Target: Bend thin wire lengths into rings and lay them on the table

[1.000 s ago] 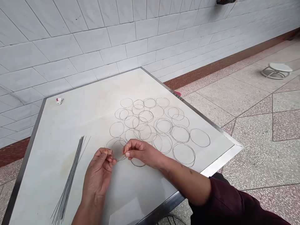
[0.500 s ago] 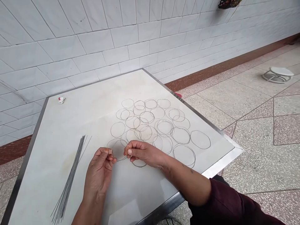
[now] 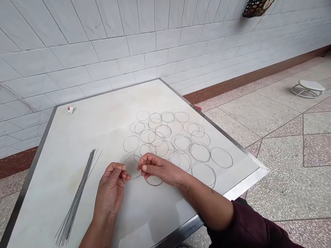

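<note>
My left hand (image 3: 110, 191) is closed in a pinch, thumb against the index finger, which has a tan wrap near its tip. A thin wire shows at these fingertips. Just to the right, my right hand (image 3: 159, 170) also pinches, with a short bit of wire showing above its thumb. A wire loop (image 3: 134, 178) shows between the hands; whether it is the held wire or lies on the table, I cannot tell. Behind and right of my hands, several thin wire rings (image 3: 191, 146) lie overlapping. A bundle of straight wires (image 3: 80, 193) rests left of my left hand.
The white table (image 3: 103, 127) has a metal rim. Near its far left corner sits a small white and red object (image 3: 71, 110). A tiled wall (image 3: 108, 65) runs behind. On the floor at right stands a low white-topped stool (image 3: 309, 88). A patterned bag (image 3: 256, 7) hangs high up.
The view has shifted slightly. The fingers of my right hand look a little more raised, and its wire end shows more clearly. My left hand keeps its pinch.
</note>
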Tool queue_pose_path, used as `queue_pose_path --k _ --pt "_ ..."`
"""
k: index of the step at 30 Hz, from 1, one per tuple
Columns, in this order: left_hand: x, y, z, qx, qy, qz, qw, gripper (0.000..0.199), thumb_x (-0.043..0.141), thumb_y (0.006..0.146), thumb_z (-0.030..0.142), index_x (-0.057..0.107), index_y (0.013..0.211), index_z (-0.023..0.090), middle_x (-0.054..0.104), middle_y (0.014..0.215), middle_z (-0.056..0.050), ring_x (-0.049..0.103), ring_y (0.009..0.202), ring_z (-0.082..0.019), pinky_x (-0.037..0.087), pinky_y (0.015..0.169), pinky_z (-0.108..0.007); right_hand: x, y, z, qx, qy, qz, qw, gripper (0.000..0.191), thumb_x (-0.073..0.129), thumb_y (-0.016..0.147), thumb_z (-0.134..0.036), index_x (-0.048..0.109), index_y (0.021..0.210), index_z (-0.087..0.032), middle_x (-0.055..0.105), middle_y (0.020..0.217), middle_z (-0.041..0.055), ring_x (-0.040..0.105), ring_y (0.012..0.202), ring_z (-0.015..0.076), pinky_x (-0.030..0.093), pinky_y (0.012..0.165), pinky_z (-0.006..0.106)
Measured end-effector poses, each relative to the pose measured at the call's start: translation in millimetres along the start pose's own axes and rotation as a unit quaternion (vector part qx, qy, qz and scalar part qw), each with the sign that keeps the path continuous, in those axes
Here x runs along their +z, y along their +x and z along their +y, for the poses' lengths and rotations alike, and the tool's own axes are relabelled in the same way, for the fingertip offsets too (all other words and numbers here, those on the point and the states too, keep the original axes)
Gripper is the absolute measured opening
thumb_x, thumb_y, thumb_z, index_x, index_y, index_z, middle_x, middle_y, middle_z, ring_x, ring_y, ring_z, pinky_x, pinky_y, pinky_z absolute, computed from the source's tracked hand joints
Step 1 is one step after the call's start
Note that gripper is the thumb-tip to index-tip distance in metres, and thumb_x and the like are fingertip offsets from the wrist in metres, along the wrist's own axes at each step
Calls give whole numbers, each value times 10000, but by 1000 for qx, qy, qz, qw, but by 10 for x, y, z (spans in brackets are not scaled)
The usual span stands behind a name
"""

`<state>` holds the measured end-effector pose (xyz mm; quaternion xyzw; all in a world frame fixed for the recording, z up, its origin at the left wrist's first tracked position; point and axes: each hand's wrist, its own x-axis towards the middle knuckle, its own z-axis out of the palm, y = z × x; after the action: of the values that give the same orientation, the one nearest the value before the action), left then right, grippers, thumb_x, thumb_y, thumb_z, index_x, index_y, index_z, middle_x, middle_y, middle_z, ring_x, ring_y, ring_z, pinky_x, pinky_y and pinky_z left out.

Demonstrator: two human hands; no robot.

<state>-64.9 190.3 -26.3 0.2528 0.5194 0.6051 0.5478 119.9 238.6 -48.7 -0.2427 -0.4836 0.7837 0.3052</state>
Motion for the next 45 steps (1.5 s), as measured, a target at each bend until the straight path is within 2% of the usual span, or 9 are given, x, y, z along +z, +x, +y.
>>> queue_pose_path --k 3,7,14,19,25,29,34,40,45 --pt "-8 -16 -10 3 12 -20 1000 199 776 750 333 647 693 194 537 728 18 462 632 -108 488 616 -246 -29 12 15 -22 15 18 999 211 640 904 -377 618 1047 -224 578 972 4 558 803 104 447 773 275" --pt "-22 -32 -22 -9 33 -55 998 185 739 795 348 647 719 206 558 755 17 491 649 -114 494 655 -260 -58 15 30 -22 12 44 999 150 585 926 -339 629 995 -213 560 858 -9 527 738 98 433 762 269" --pt "-24 -59 -17 -46 51 -104 992 171 723 817 352 665 745 208 566 793 14 542 676 -120 511 728 -288 -29 14 -5 -50 -69 105 991 126 526 940 -307 594 894 -211 536 753 -22 491 700 112 410 721 267" --pt "8 -71 -10 -70 51 -118 989 191 733 805 379 681 751 203 576 805 3 589 728 -147 509 800 -322 -23 34 22 -89 -160 157 970 150 522 947 -345 617 940 -230 526 775 -21 461 674 113 404 669 259" --pt "21 -78 -11 -82 57 -135 986 212 757 777 388 683 714 199 578 808 -4 609 761 -173 496 832 -342 -39 47 54 -120 -223 190 949 141 505 935 -278 639 928 -236 508 738 -24 392 615 112 375 589 247" --pt "22 -75 -27 -90 46 -120 988 198 767 768 388 706 749 200 595 823 -10 600 746 -161 492 845 -346 -38 65 95 -185 -298 212 912 172 517 925 -230 675 992 -250 568 837 4 477 705 127 438 674 269" --pt "34 -86 -36 -106 56 -129 984 202 764 771 392 721 750 196 600 830 -12 589 733 -150 492 838 -340 -53 86 113 -217 -321 196 901 180 541 931 -236 698 1009 -279 558 843 20 533 835 161 480 735 293" --pt "63 -104 -33 -109 58 -154 980 165 772 764 346 725 733 192 580 824 -20 569 764 -161 500 787 -325 -59 81 86 -201 -332 191 902 157 539 951 -242 693 966 -266 560 853 26 544 822 163 498 753 316" --pt "66 -114 -25 -122 57 -154 979 164 765 770 349 719 718 201 582 795 -21 553 755 -160 496 788 -320 -48 71 84 -247 -367 132 887 193 524 970 -247 706 1020 -284 568 957 42 560 925 171 510 822 325"
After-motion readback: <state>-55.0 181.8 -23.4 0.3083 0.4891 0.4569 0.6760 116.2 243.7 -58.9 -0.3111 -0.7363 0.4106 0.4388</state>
